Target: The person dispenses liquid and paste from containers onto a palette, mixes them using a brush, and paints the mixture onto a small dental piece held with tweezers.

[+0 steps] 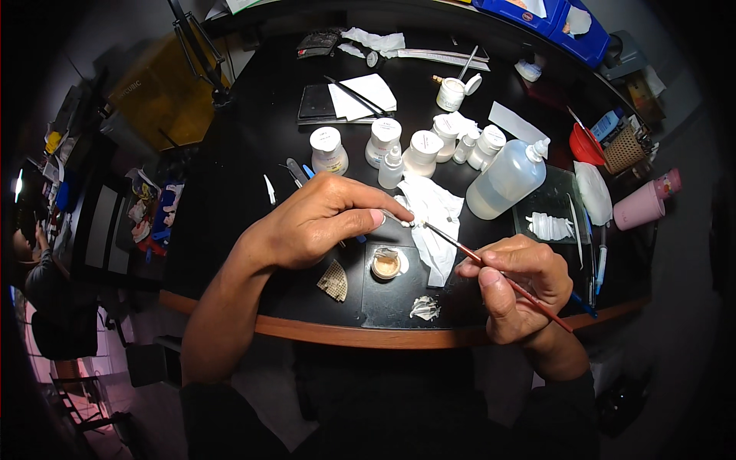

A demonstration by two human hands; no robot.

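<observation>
My left hand [310, 222] comes in over the black table with thumb and forefinger closed on a small whitish piece [407, 223], too small to tell its kind. From the right, my right hand [529, 284] grips a thin brush [454, 242] with a reddish-brown handle. Its tip is close to the piece; whether they touch is unclear. Beneath lies a crumpled white tissue [438, 257]. Nearer me, a small open pot [386, 264] of beige material stands on a glass plate [374, 310].
Several white-lidded jars [325, 146] and a dropper bottle [390, 169] stand beyond my hands. A large squeeze bottle [506, 180] leans at the right. A perforated beige wedge [333, 281] and a white smear [425, 308] lie near the wooden edge [368, 337]. Pink cup [639, 207] far right.
</observation>
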